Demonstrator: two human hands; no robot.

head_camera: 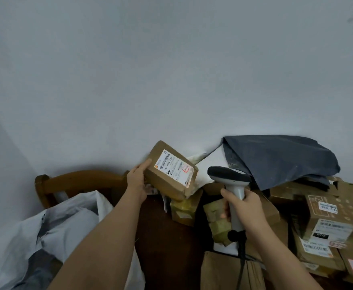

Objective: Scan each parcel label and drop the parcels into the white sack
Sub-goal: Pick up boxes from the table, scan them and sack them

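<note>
- A brown cardboard parcel (171, 171) is held up in the air, tilted, its white printed label (174, 166) with barcode and a red mark facing the camera.
- The grey-and-black handheld scanner (231, 185) stands upright, head turned toward the label.
- The white sack (52, 231) sits crumpled at lower left.

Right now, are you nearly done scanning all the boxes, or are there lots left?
Lots left. The left hand holds a brown parcel up, label facing the scanner gripped by the right hand. Its scan is in hand. The white sack waits below left; what it holds is unclear. Many boxes remain piled on the right.
</note>
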